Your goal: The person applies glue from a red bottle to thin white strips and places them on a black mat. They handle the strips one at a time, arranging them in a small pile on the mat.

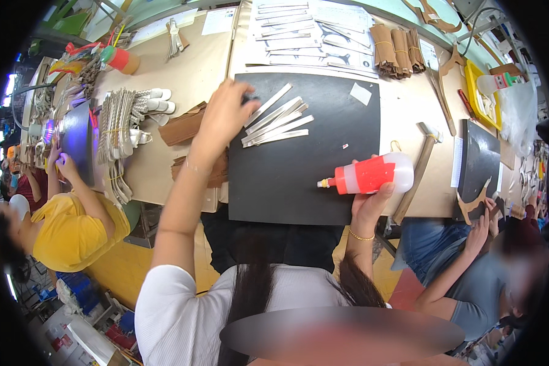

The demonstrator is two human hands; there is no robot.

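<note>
My right hand (372, 204) grips a squeeze bottle (372, 174) from below. The bottle is whitish with a red band, and it lies on its side in the air with its narrow nozzle pointing left. My left hand (226, 113) is over the far left edge of a black work board (299, 189). Its fingers are bent around a small dark thing (250, 99), too blurred to name. Right beside these fingers, several pale narrow strips (277, 125) lie fanned out on the board.
More pale strips (290, 44) lie on printed sheets beyond the board. Brown bundles (384, 52) stand at the back right. A hammer (418, 171) rests right of the board; brown pieces (183, 125) and bundled straps (116, 122) lie left. Co-workers sit on both sides.
</note>
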